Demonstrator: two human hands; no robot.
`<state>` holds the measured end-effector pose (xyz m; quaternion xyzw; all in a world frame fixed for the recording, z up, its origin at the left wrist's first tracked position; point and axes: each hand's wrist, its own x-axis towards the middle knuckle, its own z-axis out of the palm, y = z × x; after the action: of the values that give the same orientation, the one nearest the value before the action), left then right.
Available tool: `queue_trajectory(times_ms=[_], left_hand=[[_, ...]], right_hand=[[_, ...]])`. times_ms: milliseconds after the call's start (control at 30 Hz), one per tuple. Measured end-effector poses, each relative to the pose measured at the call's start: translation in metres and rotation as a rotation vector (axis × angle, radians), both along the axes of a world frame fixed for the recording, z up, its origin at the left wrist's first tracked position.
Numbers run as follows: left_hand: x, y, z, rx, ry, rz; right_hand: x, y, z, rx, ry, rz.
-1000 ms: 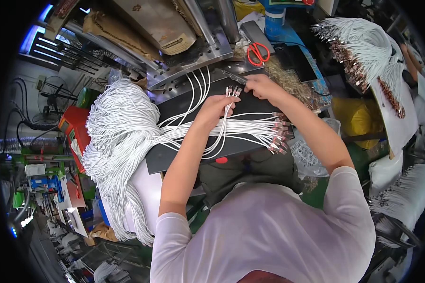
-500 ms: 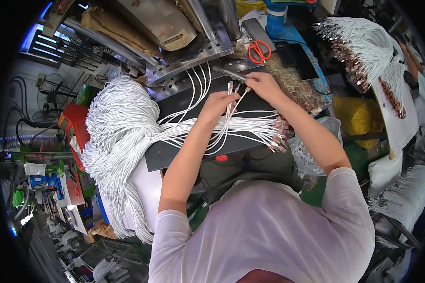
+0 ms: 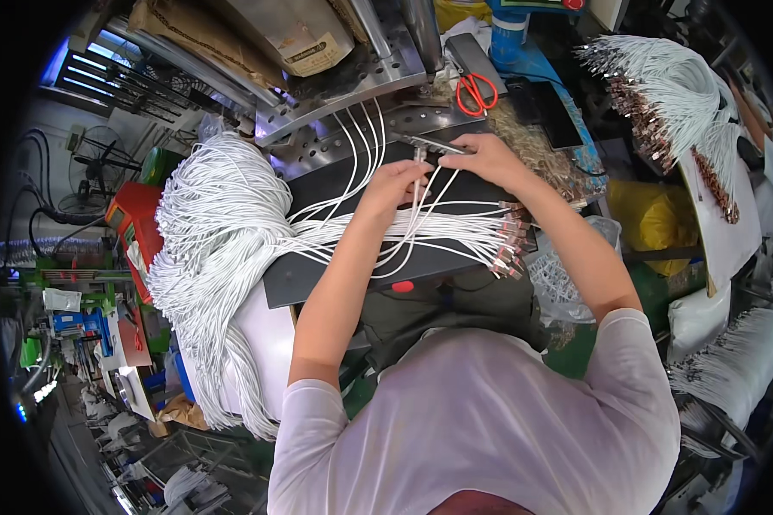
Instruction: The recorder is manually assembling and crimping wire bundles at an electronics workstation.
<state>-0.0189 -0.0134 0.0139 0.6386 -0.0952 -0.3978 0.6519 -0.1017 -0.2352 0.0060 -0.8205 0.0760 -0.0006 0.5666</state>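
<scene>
My left hand is closed round a few white cables, whose pale connector ends stick up past the fingers. Just to the right, my right hand grips a narrow silver metal bar between thumb and fingers. The bar's far end lies close above the connectors in my left hand. One cable's upper end is right under my right thumb; whether it is held too, I cannot tell. Below both hands, a flat row of white cables with brownish connectors lies across the black work surface.
A large heap of white cables hangs at the left. Behind stands a steel press plate with several cables running under it. Red-handled scissors lie at the back right. More cable bundles rest at the far right.
My right hand has shifted slightly to the right and its fingers have opened out along the metal bar. The bar's far end is now over the connectors. My left hand has barely moved.
</scene>
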Motion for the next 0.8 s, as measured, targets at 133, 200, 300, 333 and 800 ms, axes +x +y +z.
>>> queue_trajectory(times_ms=[133, 200, 300, 333, 800], left_hand=[[0.006, 0.005, -0.003, 0.069, -0.014, -0.081], [0.005, 0.005, -0.003, 0.062, -0.033, -0.086], [0.001, 0.002, 0.0, 0.118, -0.044, -0.099], [0.001, 0.002, 0.002, 0.126, -0.036, -0.099], [-0.007, -0.002, 0.004, 0.049, 0.003, -0.035]], right_hand=[[-0.003, -0.006, 0.005, 0.108, 0.019, -0.122], [-0.003, -0.007, 0.003, 0.104, 0.047, -0.019], [-0.002, -0.008, -0.001, 0.098, 0.048, 0.036], [-0.001, -0.009, -0.002, 0.095, 0.034, 0.045], [-0.007, -0.007, 0.003, 0.047, 0.009, 0.12]])
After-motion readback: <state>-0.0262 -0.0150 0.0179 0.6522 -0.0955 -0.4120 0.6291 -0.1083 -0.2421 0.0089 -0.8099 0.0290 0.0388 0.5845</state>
